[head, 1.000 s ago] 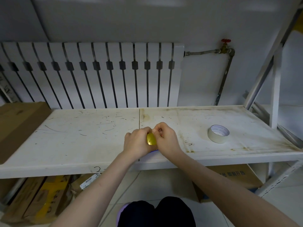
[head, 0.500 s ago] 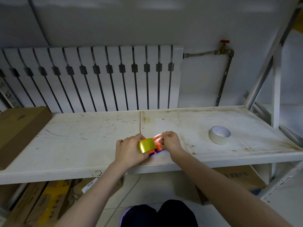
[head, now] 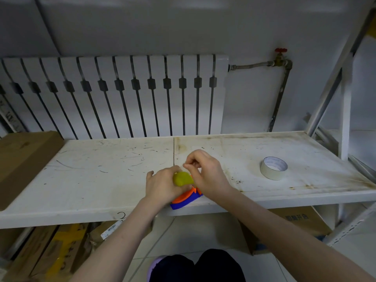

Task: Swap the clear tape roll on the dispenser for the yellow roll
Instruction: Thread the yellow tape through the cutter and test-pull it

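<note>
An orange and blue tape dispenser (head: 186, 198) lies at the front edge of the white shelf (head: 101, 180). The yellow roll (head: 183, 179) sits in it, mostly covered by my left hand (head: 162, 185), which grips the roll and dispenser. My right hand (head: 207, 174) is just to the right of the roll, thumb and forefinger pinched together above it; the tape end between them is too faint to make out. The clear tape roll (head: 273, 167) lies flat on the shelf far to the right, apart from both hands.
A white radiator (head: 122, 94) stands behind the shelf. A cardboard box (head: 22, 159) rests on the shelf's left end. A metal rack upright (head: 343, 110) rises at the right. Boxes (head: 295, 220) lie on the floor under the shelf.
The hands parted from a tight clasp over the yellow roll. The dispenser came into sight under the roll. My right hand rose and pinched above the roll.
</note>
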